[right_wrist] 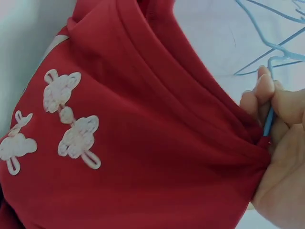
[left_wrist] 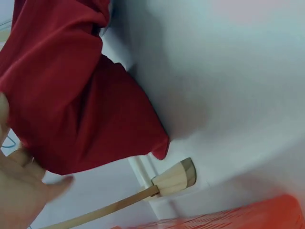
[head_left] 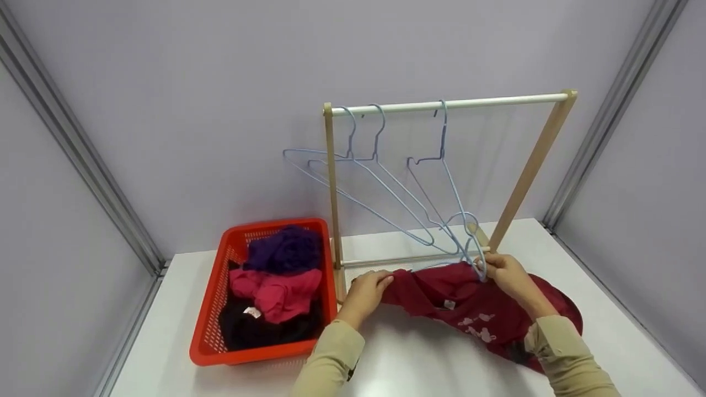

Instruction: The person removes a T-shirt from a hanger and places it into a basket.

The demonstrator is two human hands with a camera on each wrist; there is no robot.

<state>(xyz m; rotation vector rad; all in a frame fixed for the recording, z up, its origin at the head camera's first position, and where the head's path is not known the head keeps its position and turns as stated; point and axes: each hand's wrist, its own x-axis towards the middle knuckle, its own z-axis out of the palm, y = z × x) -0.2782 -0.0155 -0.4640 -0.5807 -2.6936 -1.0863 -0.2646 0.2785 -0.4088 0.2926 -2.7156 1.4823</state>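
Note:
A dark red shirt (head_left: 441,292) with white cloud-like motifs (right_wrist: 78,138) and a small white label is spread in front of the rack, partly lifted off the table. My left hand (head_left: 368,292) grips its left edge; in the left wrist view the thumb stands apart from the cloth and some fingers are hidden. A blue hanger (right_wrist: 269,117) passes into the shirt beside the neckline, and my right hand (head_left: 504,273) pinches its wire together with the cloth. The hanger's hook shows above the shirt, near the lower end of another hanger.
A small wooden rack (head_left: 529,171) carries three blue hangers (head_left: 380,138) on its white rod (head_left: 502,101). At left stands a red basket (head_left: 204,331) holding purple (head_left: 287,248), pink (head_left: 281,292) and black clothes (head_left: 265,331). Grey walls enclose the white table (head_left: 160,336).

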